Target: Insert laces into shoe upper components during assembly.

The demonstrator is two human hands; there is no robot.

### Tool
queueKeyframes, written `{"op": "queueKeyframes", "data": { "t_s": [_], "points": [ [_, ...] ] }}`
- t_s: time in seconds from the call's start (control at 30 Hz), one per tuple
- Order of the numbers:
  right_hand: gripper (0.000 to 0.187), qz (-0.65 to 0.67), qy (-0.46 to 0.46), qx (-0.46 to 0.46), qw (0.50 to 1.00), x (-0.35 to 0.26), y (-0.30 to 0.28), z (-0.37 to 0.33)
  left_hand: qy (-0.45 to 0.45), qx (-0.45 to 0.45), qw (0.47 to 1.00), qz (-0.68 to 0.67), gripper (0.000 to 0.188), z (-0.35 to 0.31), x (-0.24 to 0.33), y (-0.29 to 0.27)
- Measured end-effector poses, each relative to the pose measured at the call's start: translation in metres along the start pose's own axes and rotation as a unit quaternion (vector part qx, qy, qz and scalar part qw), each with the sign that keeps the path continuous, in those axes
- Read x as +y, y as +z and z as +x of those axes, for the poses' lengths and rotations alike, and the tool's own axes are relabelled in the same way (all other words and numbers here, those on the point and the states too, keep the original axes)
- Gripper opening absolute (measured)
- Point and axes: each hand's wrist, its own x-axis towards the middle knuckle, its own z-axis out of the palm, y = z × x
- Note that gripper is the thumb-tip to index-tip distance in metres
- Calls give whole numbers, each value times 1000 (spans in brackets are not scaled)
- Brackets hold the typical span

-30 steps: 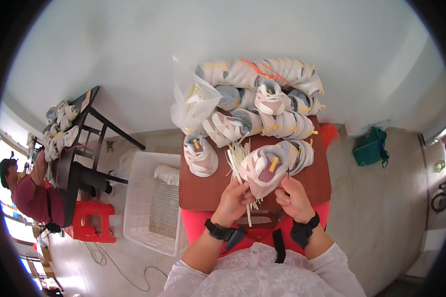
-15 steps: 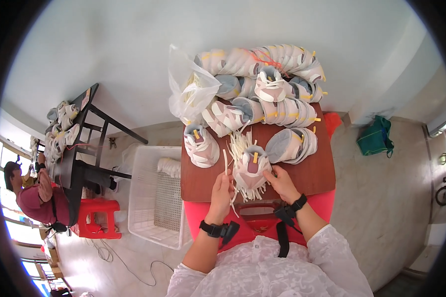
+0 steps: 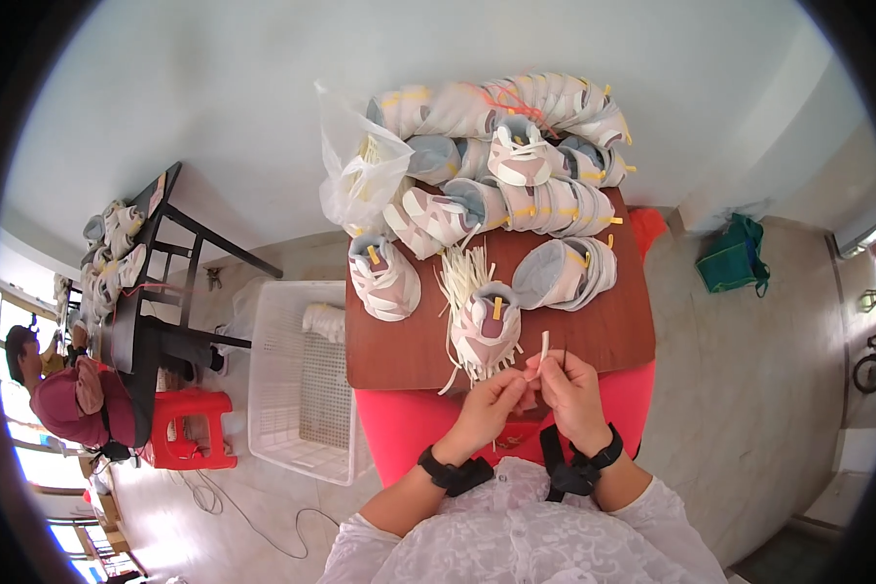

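Close to the table's front edge, my two hands meet in front of my body. The fingers of my right hand (image 3: 567, 394) are pinched on a cream shoelace (image 3: 545, 346), whose short end sticks up. My left hand (image 3: 490, 411) is closed against it, apparently pinching the same lace; its fingertips are partly hidden. Just beyond them a pink, white and grey shoe upper (image 3: 485, 336) rests on a bundle of cream laces (image 3: 465, 273). Another upper (image 3: 384, 282) stands to its left, and a few nested uppers (image 3: 565, 277) lie to its right.
Rows of nested uppers (image 3: 555, 206) fill the back of the brown table (image 3: 419, 362), beside a clear plastic bag (image 3: 360, 185) of laces. A white crate (image 3: 302, 467) stands on the floor at left. Further left, a person (image 3: 78, 399) sits by a black table (image 3: 141, 302).
My right hand has let go of the upper's side and moved nearer my body. My left hand has come right and down, so both hands now meet at the lace.
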Motion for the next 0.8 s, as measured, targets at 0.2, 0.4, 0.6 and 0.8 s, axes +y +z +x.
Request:
{"op": "queueKeyframes", "data": {
  "t_s": [0.2, 0.4, 0.6, 0.8],
  "points": [
    [18, -138, -47, 46, 988, -13, -32, 1, 246, 363, 809, 391, 33, 41, -19, -71],
    [16, -264, -172, 46, 948, -4, -30, 9, 130, 308, 891, 308, 45, 60, -7, -75],
    [28, -353, -274, -8, 895, -23, -4, 22, 136, 169, 974, -64, 41, 46, 28, -43],
    [48, -414, -288, -126, 854, -44, 3, 28, 115, 9, 973, -199, 42, 20, 34, -25]
  ]
}}
